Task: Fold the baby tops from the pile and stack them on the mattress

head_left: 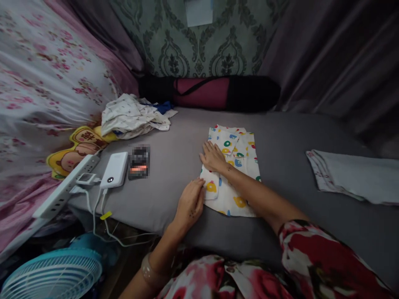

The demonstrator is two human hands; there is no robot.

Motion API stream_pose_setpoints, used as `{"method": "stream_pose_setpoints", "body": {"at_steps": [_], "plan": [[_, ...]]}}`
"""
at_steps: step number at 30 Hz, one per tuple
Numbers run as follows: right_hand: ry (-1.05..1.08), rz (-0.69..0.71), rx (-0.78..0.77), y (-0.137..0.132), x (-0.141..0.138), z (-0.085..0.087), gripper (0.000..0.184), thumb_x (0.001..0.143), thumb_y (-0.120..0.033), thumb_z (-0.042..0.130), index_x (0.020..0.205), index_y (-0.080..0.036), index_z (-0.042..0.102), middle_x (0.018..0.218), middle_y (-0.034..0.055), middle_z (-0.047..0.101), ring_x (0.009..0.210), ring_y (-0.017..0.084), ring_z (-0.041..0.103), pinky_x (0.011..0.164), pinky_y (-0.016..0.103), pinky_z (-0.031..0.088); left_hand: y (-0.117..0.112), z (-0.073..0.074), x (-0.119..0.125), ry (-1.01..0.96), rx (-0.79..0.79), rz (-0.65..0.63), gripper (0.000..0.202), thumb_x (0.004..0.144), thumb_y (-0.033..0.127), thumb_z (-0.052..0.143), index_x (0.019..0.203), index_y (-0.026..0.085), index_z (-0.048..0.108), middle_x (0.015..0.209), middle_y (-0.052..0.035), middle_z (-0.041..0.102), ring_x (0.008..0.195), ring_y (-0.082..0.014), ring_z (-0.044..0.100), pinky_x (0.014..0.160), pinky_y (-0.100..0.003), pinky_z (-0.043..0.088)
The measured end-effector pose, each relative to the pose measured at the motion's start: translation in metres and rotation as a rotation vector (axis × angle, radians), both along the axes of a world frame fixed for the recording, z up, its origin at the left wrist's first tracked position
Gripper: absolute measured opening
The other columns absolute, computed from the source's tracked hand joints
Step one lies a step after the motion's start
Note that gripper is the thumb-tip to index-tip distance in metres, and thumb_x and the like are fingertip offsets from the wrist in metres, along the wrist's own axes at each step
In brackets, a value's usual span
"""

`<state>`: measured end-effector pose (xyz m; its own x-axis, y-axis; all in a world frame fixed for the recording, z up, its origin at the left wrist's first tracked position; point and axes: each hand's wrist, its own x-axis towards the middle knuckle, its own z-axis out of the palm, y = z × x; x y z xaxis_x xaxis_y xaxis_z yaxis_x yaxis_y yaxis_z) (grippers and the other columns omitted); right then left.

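A partly folded white shirt [240, 182] with yellow, blue, green and red prints lies on the grey bed sheet in front of me. Its left side is turned inward over the body of the cloth. My right hand [213, 157] rests flat on the folded left part, fingers spread. At the lower left edge, my left hand [190, 203] has its fingers pressed together on the cloth's border; the fingertips are partly hidden.
Left are a white power bank [114, 170], a power strip [67, 187] with cables, a blurred dark item [139, 162] and a crumpled cloth [134, 116]. A folded cloth [352, 176] lies right. A long bag [202, 93] lines the wall; a fan [56, 274] stands lower left.
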<state>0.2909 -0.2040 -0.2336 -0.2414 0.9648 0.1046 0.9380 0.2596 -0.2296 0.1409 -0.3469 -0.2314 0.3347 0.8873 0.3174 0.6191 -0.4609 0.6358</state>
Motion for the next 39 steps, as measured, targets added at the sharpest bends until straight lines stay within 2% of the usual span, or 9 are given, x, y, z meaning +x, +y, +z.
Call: {"method": "stream_pose_setpoints", "body": {"at_steps": [8,14,17,19,21,24,29,35,39], "plan": [[0.074,0.104,-0.032,-0.087,-0.020,0.002,0.065,0.096,-0.040,0.028,0.146,0.001,0.033,0.155,0.0192,0.025,0.145,0.029,0.016,0.119,0.045,0.011,0.001,0.003,-0.005,-0.243,-0.059,0.257,0.030,0.096,0.028,0.037,0.118,0.018,0.055,0.117,-0.0098,0.062,0.111,-0.0192,0.058,0.100,-0.038,0.046],[0.165,0.135,-0.066,-0.103,-0.011,0.016,0.062,0.097,-0.038,0.027,0.146,-0.001,0.033,0.155,0.0176,0.026,0.145,0.026,0.017,0.119,0.043,0.015,0.010,0.005,-0.008,-0.229,-0.120,0.260,0.030,0.095,0.030,0.039,0.116,0.017,0.055,0.116,-0.0104,0.063,0.109,-0.0208,0.059,0.099,-0.041,0.046],[0.186,0.082,-0.044,-0.119,0.021,0.029,0.062,0.098,-0.039,0.026,0.149,-0.005,0.028,0.157,0.0141,0.021,0.146,0.023,0.014,0.119,0.043,0.015,0.021,0.013,-0.008,-0.140,-0.119,0.177,0.032,0.096,0.032,0.037,0.119,0.017,0.055,0.118,-0.0112,0.063,0.112,-0.0218,0.060,0.099,-0.042,0.047],[0.149,-0.026,-0.015,-0.134,0.050,0.033,0.063,0.098,-0.040,0.026,0.150,-0.006,0.027,0.158,0.0140,0.019,0.147,0.023,0.011,0.120,0.043,0.012,0.027,0.018,-0.004,-0.024,-0.058,0.047,0.036,0.097,0.034,0.036,0.124,0.018,0.053,0.128,-0.0123,0.059,0.122,-0.0223,0.054,0.104,-0.043,0.044],[0.082,-0.144,-0.025,-0.148,0.076,0.030,0.063,0.098,-0.041,0.025,0.150,-0.006,0.028,0.157,0.0146,0.021,0.146,0.024,0.013,0.120,0.043,0.013,0.031,0.018,0.003,0.133,0.034,-0.111,0.042,0.098,0.037,0.035,0.133,0.017,0.047,0.142,-0.0128,0.049,0.135,-0.0230,0.041,0.112,-0.045,0.036],[0.002,-0.195,-0.040,-0.160,0.097,0.016,0.065,0.097,-0.042,0.027,0.147,-0.001,0.031,0.156,0.0179,0.023,0.145,0.027,0.017,0.118,0.046,0.017,0.034,0.008,0.018,0.385,0.146,-0.285,0.052,0.099,0.042,0.031,0.142,0.014,0.039,0.151,-0.0146,0.038,0.143,-0.0249,0.028,0.115,-0.048,0.029],[0.000,-0.171,-0.020,-0.161,0.100,0.006,0.064,0.097,-0.043,0.031,0.145,-0.002,0.036,0.154,0.0189,0.026,0.144,0.028,0.021,0.118,0.045,0.020,0.036,-0.008,0.029,0.626,0.243,-0.367,0.061,0.099,0.049,0.027,0.144,0.009,0.036,0.151,-0.0171,0.036,0.142,-0.0260,0.030,0.113,-0.046,0.032],[0.024,-0.004,-0.002,-0.199,0.096,0.017,0.060,0.099,-0.041,0.032,0.149,-0.008,0.031,0.156,0.0147,0.024,0.145,0.024,0.019,0.118,0.044,0.022,0.015,0.006,0.026,0.660,0.281,-0.430,0.060,0.099,0.048,0.027,0.146,0.011,0.032,0.153,-0.0154,0.032,0.144,-0.0245,0.026,0.115,-0.046,0.029],[0.018,0.116,0.021,-0.224,0.088,0.016,0.057,0.098,-0.038,0.038,0.150,-0.018,0.030,0.157,0.0096,0.025,0.145,0.025,0.018,0.118,0.049,0.019,-0.003,0.005,0.029,0.646,0.319,-0.523,0.068,0.097,0.052,0.032,0.149,0.010,0.025,0.155,-0.0154,0.028,0.145,-0.0262,0.020,0.118,-0.047,0.022]]}}
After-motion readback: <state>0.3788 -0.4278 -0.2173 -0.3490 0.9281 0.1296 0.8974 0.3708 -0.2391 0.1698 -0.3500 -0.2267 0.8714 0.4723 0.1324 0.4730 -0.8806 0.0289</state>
